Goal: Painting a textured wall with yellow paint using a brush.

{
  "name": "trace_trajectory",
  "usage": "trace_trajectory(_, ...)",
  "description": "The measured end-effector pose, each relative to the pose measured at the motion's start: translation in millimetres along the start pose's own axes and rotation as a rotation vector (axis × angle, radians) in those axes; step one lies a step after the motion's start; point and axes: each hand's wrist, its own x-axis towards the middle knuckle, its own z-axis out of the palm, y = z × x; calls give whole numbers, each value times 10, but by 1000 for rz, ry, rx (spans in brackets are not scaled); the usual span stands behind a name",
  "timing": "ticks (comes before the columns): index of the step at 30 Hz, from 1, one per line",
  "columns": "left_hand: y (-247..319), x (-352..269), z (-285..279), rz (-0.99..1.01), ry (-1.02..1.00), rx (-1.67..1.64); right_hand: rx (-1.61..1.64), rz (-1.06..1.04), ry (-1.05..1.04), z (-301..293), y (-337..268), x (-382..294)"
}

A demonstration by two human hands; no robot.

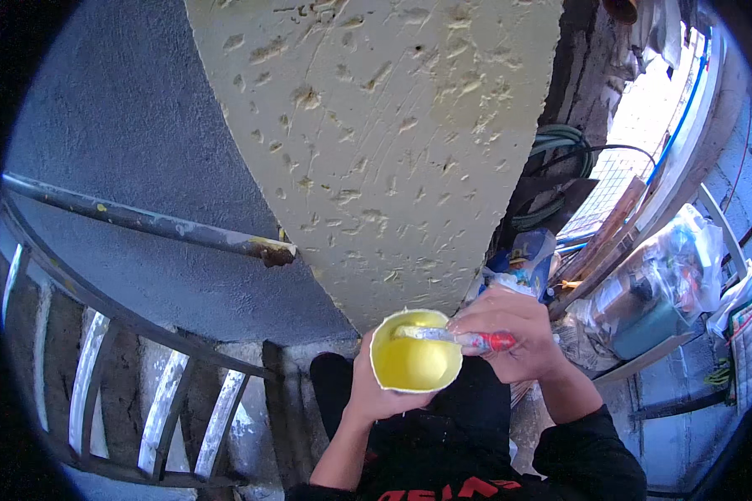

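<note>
My left hand (385, 393) is wrapped around a yellow cup-like container (413, 360) with a rough, uneven rim. Pale yellow material, apparently paint, shows inside. In my right hand (507, 332) is a paintbrush (476, 340) with a red and whitish handle, held by the handle; its head rests at or over the container's opening. The exact contact between brush and paint cannot be told. Beyond both hands rises a cream-coloured wall surface (376, 156) with many gouges and scratches.
A metal railing (156, 338) and a paint-spotted pipe (163, 227) stand left, beside a grey wall (131, 113). To the right are a coiled hose (564, 147), wooden boards (608, 232), a bright mesh opening (601, 181) and a clear plastic bag of items (670, 275).
</note>
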Motion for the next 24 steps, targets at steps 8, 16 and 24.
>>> trace_trajectory(8,98,245,63,89,-5,84,-160,-96,82,-58,-15,52)
trace_trajectory(16,32,171,-5,122,159,310,65,144,62,-63,-214,-40)
trace_trajectory(24,-44,194,-68,144,149,364,401,362,23,13,-19,-51)
